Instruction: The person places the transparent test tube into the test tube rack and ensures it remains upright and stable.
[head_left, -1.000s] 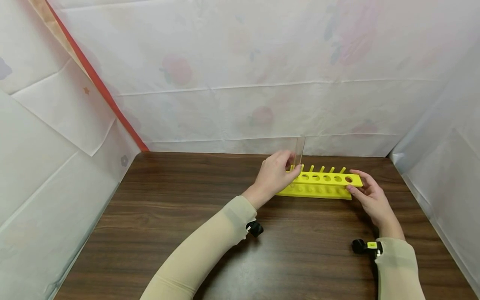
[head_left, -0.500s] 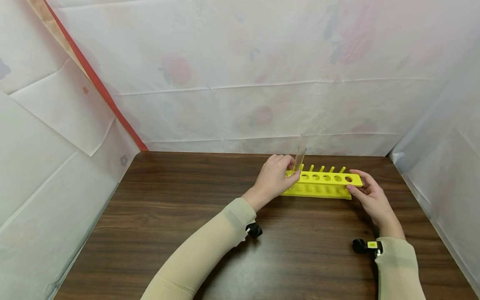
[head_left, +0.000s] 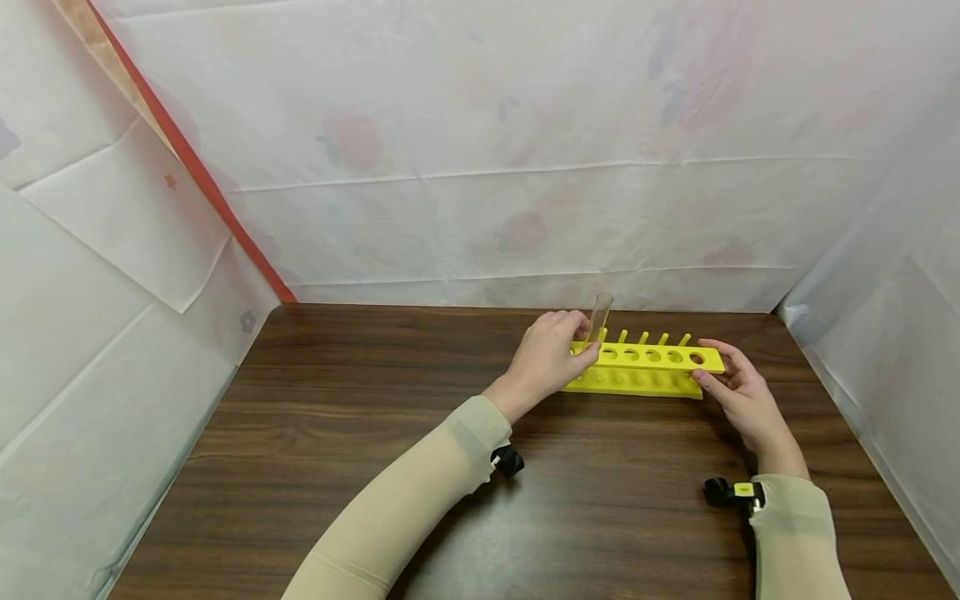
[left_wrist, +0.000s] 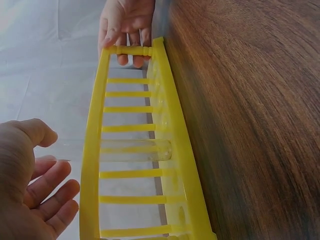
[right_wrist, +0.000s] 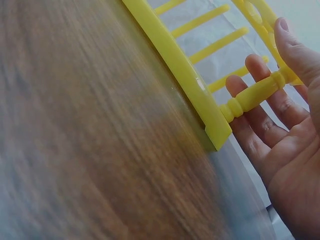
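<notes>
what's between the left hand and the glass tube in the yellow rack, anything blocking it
Nothing visible. The glass tube stands in a hole near the left end of the yellow rack, and the left hand is right beside it with only open air between. The right hand holds the rack's far end.

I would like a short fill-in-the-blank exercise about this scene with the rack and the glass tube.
1. The rack on the table is ____ in colour.
2. The glass tube stands in a hole near the rack's ____ end.
3. The ____ hand holds the end post.

Missing words: yellow; left; right
</notes>
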